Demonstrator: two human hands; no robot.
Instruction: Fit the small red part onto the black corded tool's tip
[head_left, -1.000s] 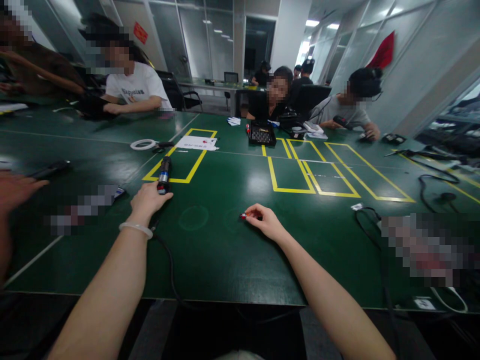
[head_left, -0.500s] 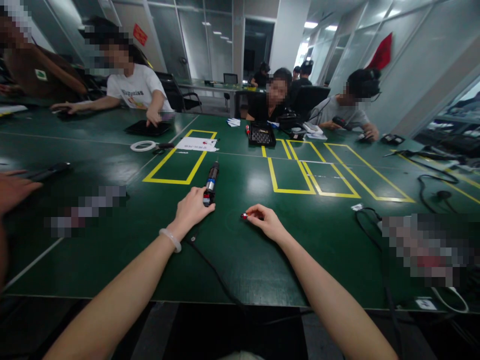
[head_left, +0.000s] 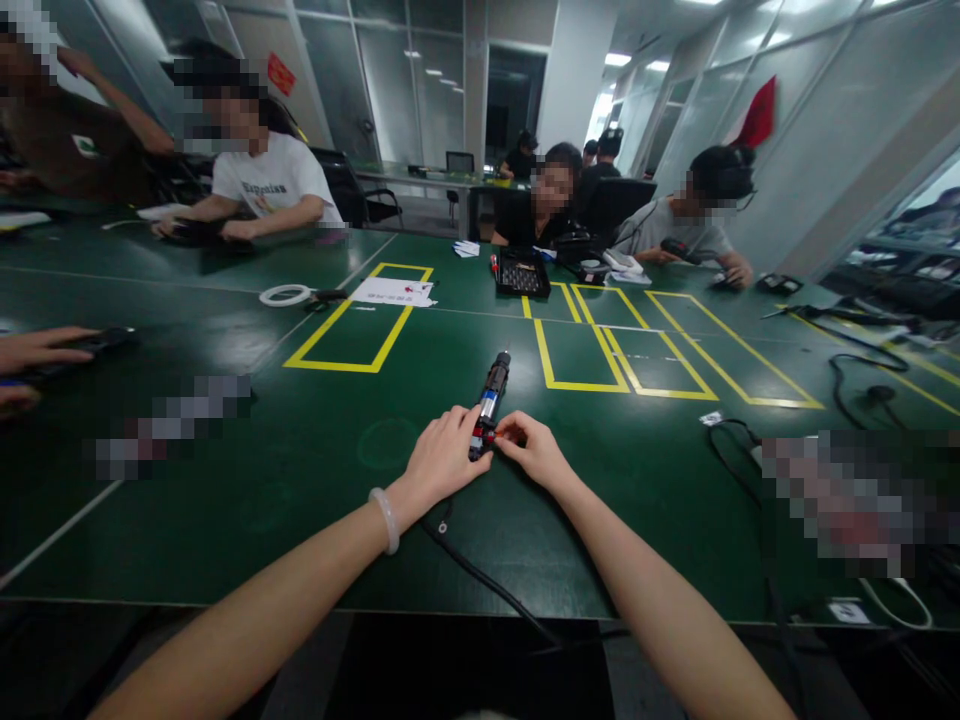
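My left hand (head_left: pixel 441 462) grips the near end of a black electric screwdriver (head_left: pixel 489 398) with a blue band. The tool lies along the green table (head_left: pixel 375 500), its tip pointing away from me, and its black cable (head_left: pixel 487 585) trails back over the table edge. My right hand (head_left: pixel 534 448) pinches a small red and white part (head_left: pixel 489 436) right against the screwdriver's lower body. The two hands meet at the middle of the table in front of me.
Yellow tape rectangles (head_left: pixel 352 325) mark the table ahead. A black tray of small parts (head_left: pixel 523 272), a white tape ring (head_left: pixel 285 295) and a paper sheet (head_left: pixel 394 291) lie farther off. Cables (head_left: pixel 855 375) run at right. Several people sit around; another person's hand (head_left: pixel 37 350) rests at left.
My left hand has carried the screwdriver from the left across the table to my right hand. The right hand stayed put with the small part.
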